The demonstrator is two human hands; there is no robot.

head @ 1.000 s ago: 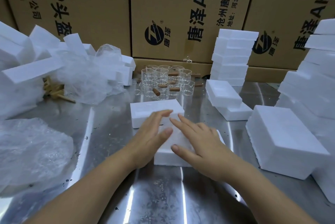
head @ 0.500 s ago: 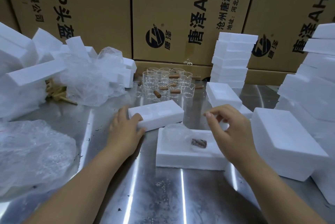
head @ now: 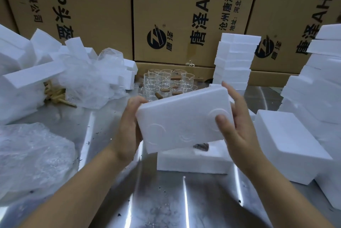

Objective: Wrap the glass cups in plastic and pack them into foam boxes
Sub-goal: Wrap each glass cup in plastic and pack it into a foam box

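Foam lid [head: 184, 117] covers most of the foam base [head: 191, 161], so the base's recesses are largely hidden; only a dark brown piece [head: 201, 146] shows under the lid's lower edge. The left hand [head: 129, 126] has its fingers behind the lid, out of sight, while the right hand [head: 238, 128] lays its thumb on the lid's face. Each grip is clamped on one short end, holding the single lid tilted above the base. Three pressed rings mark its face. Behind the base stand glass cups [head: 164, 84], too crowded and clear to count. Three cardboard boxes [head: 184, 15] rise beyond them. Left of the base lies crumpled plastic [head: 27, 157]; right of it, one large foam block [head: 289, 144]. Half a second ago the lid lay on the surface [head: 166, 200] behind the base under the left hand alone, the right hand held nothing, and a wrapped cup showed in the base
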